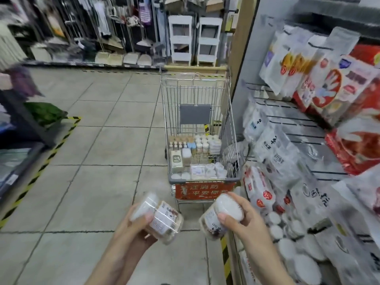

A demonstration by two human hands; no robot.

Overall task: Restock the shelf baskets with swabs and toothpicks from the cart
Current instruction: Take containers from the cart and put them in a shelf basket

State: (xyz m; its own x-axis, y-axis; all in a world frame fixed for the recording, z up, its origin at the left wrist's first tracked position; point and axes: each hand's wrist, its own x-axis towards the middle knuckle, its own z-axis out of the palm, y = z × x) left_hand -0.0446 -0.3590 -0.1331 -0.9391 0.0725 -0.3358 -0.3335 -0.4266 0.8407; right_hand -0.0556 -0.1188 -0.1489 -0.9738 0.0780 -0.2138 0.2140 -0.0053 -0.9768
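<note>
My left hand [135, 229] grips a clear round tub of white cotton swabs [158, 218] with a printed paper band, held low in front of me. My right hand [244, 221] grips a second banded swab tub [221, 214], thumb on its front. Both tubs hover just short of the metal shopping cart [198, 128], whose red handle plate faces me. Inside the cart lie several small bottles, boxes and tubs of swabs and toothpicks [195, 155]. At lower right, round white swab tubs [287, 243] fill the shelf's low basket.
The shelf unit on the right carries hanging bags of gloves and wipes [329, 83] on wire racks. Grey tiled floor [92, 161] stretches left, edged by yellow-black tape [41, 161]. Brooms, dustpans and white racks [181, 40] line the far wall. A dark display stands at left.
</note>
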